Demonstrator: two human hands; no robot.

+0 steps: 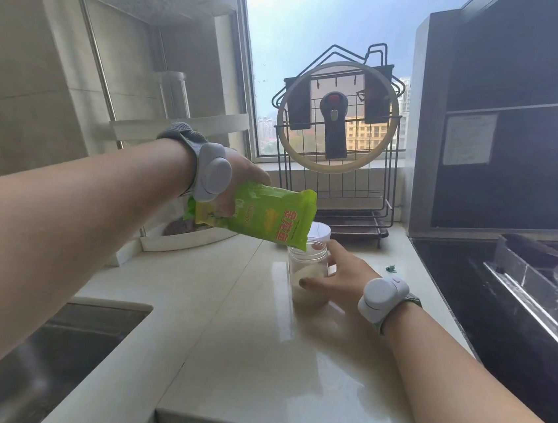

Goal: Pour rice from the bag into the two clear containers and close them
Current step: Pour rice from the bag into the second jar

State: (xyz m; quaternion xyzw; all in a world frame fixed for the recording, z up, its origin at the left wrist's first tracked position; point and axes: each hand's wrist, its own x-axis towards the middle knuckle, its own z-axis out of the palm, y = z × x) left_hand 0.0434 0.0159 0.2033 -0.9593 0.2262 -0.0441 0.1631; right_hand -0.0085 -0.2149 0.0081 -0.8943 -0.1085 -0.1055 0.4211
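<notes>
Left hand [236,176]: fingers wrapped round the green rice bag [263,215], held in the air, tipped with its lower corner over the jar mouth.
Right hand [339,276]: fingers spread fairly wide along the side of the clear container [307,276], thumb across its front, steadying it on the worktop [237,362].
Container: upright, lid off, partly filled with rice, toward the worktop's far edge, nearer the right edge than the sink.
Second container: a white-lidded jar [319,231] stands just behind the first, largely hidden by the bag.
Risk: the bag corner looks about as wide as the jar mouth; a steeper tilt could send grains over the rim and onto the worktop.
Risk: the light jar could tip if the bag bumps it.
Room: bare worktop toward the near edge; sink [48,359] at the left edge, hob [521,288] past the right edge, wire rack [339,148] at the far edge.
</notes>
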